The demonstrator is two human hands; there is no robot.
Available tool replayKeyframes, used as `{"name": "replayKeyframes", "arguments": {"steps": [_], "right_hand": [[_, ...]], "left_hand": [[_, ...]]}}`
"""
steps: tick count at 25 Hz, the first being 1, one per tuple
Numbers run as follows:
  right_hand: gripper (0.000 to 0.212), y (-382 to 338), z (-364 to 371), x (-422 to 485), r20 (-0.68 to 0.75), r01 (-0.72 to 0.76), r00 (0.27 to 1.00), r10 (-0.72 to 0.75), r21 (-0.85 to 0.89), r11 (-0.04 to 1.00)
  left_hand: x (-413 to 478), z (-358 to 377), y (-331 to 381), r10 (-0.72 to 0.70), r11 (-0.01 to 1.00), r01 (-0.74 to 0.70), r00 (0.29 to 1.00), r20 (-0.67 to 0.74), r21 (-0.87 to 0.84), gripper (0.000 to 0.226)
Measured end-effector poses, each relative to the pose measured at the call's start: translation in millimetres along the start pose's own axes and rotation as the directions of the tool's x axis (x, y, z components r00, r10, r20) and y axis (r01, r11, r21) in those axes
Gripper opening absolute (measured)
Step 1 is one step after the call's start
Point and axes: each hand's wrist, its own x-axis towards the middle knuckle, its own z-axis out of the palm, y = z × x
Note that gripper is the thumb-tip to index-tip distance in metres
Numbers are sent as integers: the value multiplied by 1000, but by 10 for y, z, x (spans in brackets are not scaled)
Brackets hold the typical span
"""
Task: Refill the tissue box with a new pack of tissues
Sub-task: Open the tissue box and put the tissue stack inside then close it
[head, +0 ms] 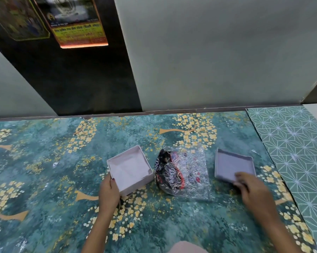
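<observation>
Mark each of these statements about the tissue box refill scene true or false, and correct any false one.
1. The left hand holds the open box at its near corner. True.
2. The lid sits on top of the box. False: it lies on the patterned surface at the right, inner side up, under the fingers of the right hand.
3. The plastic wrapper lies between the box and the lid. True.
4. The wrapper is inside the box. False: it lies on the surface beside the box.
5. Something white shows inside the box. True.
</observation>
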Motion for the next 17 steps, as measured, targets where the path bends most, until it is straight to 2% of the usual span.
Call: {"name": "replayKeyframes", "arguments": {"steps": [2,3,4,6,7,8,9,10,12,15,17], "right_hand": [[19,-379,-142,210,-215,-120,958,189,300,946],[21,-607,-208,320,-236,-157,923,303,488,859],[18,-829,-246,423,-185,-184,903,388,650,738],[18,-1251,-189,534,93,-300,903,419,836,460],[20,-1431,-91,525,276,-411,883,380,846,339],[22,-1573,77,477,437,-526,836,332,810,260],[24,-1670,276,396,539,-609,787,301,758,234],[27,-1737,476,308,594,-662,746,301,707,247],[24,-1828,746,171,589,-667,745,313,662,342],[22,-1882,778,104,479,-530,842,249,644,551],[22,-1850,739,83,424,-402,892,159,580,709]], "left_hand": [[-26,-27,41,28,1000,-28,998,53,2,28],[-63,-32,59,30,1000,-30,996,85,3,29],[-111,-11,51,23,1000,-25,994,111,9,29],[-197,53,-12,-16,1000,17,989,145,-6,28],[-219,75,-49,-55,998,60,988,146,-29,29],[-239,77,-61,-109,991,118,984,140,-59,29],[-261,66,-56,-157,980,171,978,135,-104,30],[-284,52,-37,-190,966,209,973,127,-155,31],[-362,29,47,-175,951,200,977,123,-236,34],[-451,82,109,-68,955,111,985,160,-274,36],[-464,127,103,-62,955,103,986,155,-278,37]]}}
